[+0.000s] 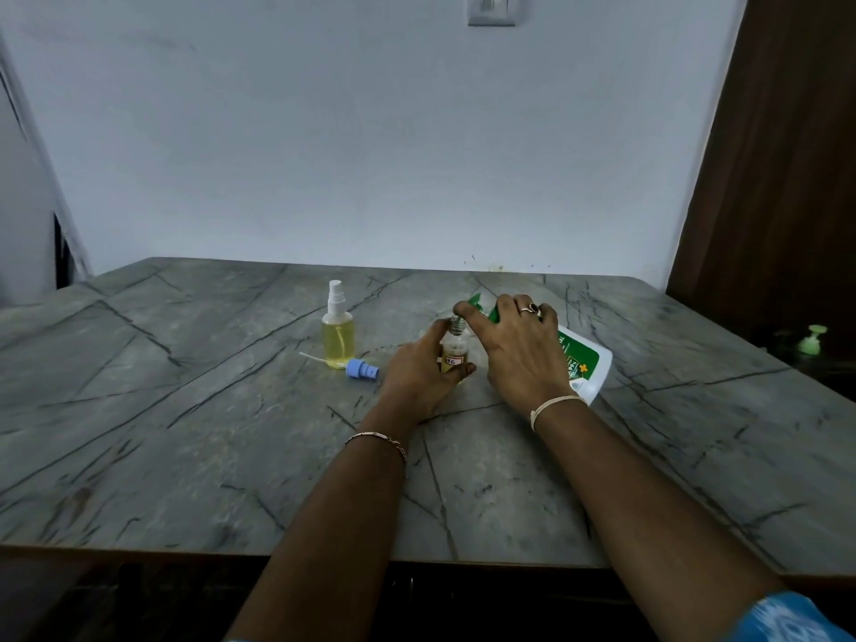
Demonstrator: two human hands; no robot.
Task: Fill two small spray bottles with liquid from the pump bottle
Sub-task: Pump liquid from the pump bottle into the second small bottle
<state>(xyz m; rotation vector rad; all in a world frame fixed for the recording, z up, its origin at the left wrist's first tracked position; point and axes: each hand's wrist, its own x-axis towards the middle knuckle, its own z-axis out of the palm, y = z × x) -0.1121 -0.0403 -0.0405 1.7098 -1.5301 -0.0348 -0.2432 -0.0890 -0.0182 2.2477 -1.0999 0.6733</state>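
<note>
**Q:** Which containers are shown, and what is in them?
**A:** Three, all on the desk [185, 456]. The full bottle [338, 338] stands upright with a white sprayer fitted and pale yellow liquid almost to its shoulder. The open bottle [455, 350] stands upright with a bare neck and yellow liquid in its lower part. The pump bottle [586, 363] is white with a green label, and its contents cannot be seen. A blue cap [362, 368] lies with its tube just beside the full bottle.

**Q:** How are the hands set?
**A:** The left hand [417, 377] has its thumb and fingers curled round the body of the open bottle. The right hand [523, 349] is curled over the upper part of the pump bottle, gripping it, with the forefinger stretched toward the green head.

**Q:** Which way does the pump bottle point?
**A:** It is tipped steeply. Its long axis runs from the base at near right to the green head at far left, and the head meets the open bottle's neck. Whether the base touches the desk cannot be told. The open bottle stands mid-desk, between the other two
</note>
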